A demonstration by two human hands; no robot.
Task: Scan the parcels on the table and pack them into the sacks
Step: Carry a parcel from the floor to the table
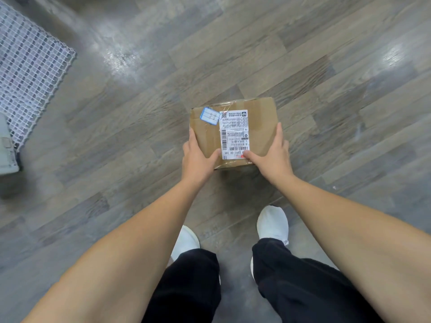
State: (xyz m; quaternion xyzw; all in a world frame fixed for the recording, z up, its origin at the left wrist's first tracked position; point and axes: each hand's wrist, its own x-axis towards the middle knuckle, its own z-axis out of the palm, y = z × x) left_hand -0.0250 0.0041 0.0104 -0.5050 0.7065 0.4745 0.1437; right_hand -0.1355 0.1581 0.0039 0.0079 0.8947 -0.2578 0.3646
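A grey wood-plank floor (pixel 326 66) fills the view, with patches of glare on it. Two bare forearms reach forward and down from the bottom corners. Between them are black trousers (pixel 303 287) and a pair of white shoes (pixel 272 222) planted on the planks.

At the upper left lies a white wire mesh panel (pixel 28 73). Just below it, at the left edge, is a pale boxy object (pixel 5 148), cut off by the frame.

The parcel (pixel 258 120), a brown cardboard box sealed with clear tape, sits in the middle of the view, ahead of the shoes and over the floor. Whether it rests on the planks or is held just above them cannot be told.

Both hands clasp it from opposite sides at its near end. The left hand (pixel 198 157) has its fingers along the left wall and its thumb laid over the top face. The right hand (pixel 274 157) mirrors it, fingers up the right wall and thumb on top.

A white shipping label (pixel 234 134) with barcodes runs down the top face; the right thumb touches its near corner. Beside its far end is a small blue-edged sticker (pixel 210 115).
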